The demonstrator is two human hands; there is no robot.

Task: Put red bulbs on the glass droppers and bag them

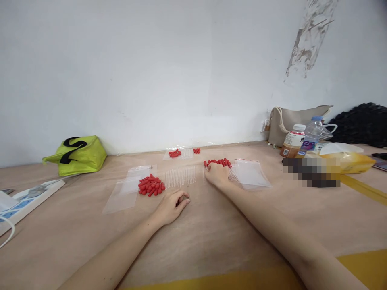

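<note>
My left hand [171, 206] rests on the table with its fingers loosely curled and the thumb apart, and nothing shows in it. Just beyond it lie a pile of red rubber bulbs [151, 186] and a row of thin clear glass tubes [180, 177]. My right hand [217, 174] is lowered over a row of droppers with red bulbs [225, 162], clear tubes pointing toward me. Its fingers are closed at the row's left end, on a dropper [205, 164]; the fingertips are partly hidden.
Clear plastic bags [128, 187] lie left, and a zip bag [252, 174] lies right of the droppers. Further back are smaller groups of red bulbs [174, 153]. A yellow-green bag [80, 155], power strip [30, 201], bottles [293, 141] and a tissue pack [353, 159] stand around.
</note>
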